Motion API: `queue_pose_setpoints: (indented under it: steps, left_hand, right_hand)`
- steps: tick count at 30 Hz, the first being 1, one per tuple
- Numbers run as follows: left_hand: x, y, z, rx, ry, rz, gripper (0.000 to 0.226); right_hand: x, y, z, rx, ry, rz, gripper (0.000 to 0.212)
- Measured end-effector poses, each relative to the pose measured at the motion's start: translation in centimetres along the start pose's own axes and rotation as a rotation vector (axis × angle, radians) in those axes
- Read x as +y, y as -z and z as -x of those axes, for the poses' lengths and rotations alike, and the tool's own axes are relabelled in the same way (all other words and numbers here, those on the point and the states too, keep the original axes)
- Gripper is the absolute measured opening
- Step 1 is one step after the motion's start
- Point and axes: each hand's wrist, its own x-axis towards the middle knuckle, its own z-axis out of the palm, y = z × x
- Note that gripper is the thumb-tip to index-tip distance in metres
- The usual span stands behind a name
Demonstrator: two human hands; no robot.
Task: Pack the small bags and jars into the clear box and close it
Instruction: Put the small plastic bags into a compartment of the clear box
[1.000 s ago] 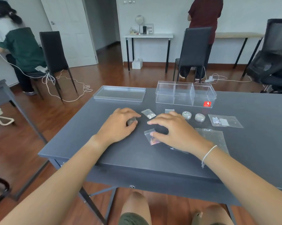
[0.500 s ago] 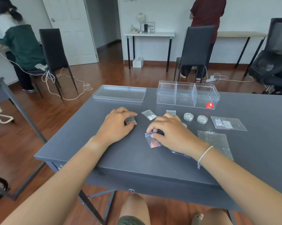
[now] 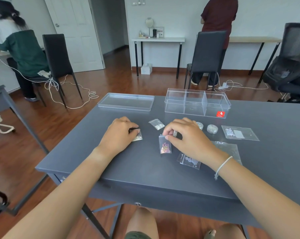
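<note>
Grey desk (image 3: 266,161): the right hand (image 3: 189,137) pinches a pink-filled bag (image 3: 165,145) by its top; the left hand (image 3: 119,133) is curled onto a glittery bag (image 3: 138,136). Behind them, the clear box (image 3: 196,103) stands open, its lid (image 3: 126,101) alongside.

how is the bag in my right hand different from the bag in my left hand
The right hand pinches the pink bag by its top edge, so most of it shows; the left hand covers most of the pale bag, leaving only a corner in view. The pink bag holds pink and orange bits; the pale bag's contents look whitish. Both are small clear bags on the table.
</note>
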Motion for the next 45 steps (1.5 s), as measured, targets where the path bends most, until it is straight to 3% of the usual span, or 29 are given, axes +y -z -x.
queue_pose_setpoints:
  steps: [11, 18, 24, 28, 40, 45]
  left_hand:
    - [0.4, 0.1, 0.0, 0.016, -0.015, 0.093, 0.014]
    - [1.9, 1.4, -1.7, 0.052, 0.009, 0.411, 0.016]
    - [5.0, 2.3, -5.8, 0.029, -0.074, 0.519, 0.014]
    - [6.8, 1.8, -9.2, 0.025, -0.092, 0.515, 0.005]
    - [6.7, -1.7, -18.2, -0.110, -0.111, 0.392, 0.024]
    - [6.4, -2.5, -19.8, -0.107, -0.122, 0.359, 0.021]
  right_hand:
    - [0.3, 1.0, -0.1, 0.084, -0.026, -0.083, 0.011]
    - [1.4, 2.6, -0.8, 0.171, -0.040, -0.118, 0.011]
    - [3.4, 4.6, -2.4, 0.285, -0.085, -0.175, 0.015]
    - [4.8, 5.8, -3.8, 0.356, -0.108, -0.224, 0.015]
    - [8.6, 7.4, -7.4, 0.440, -0.167, -0.275, 0.017]
    - [9.3, 7.0, -8.3, 0.428, -0.174, -0.270, 0.017]
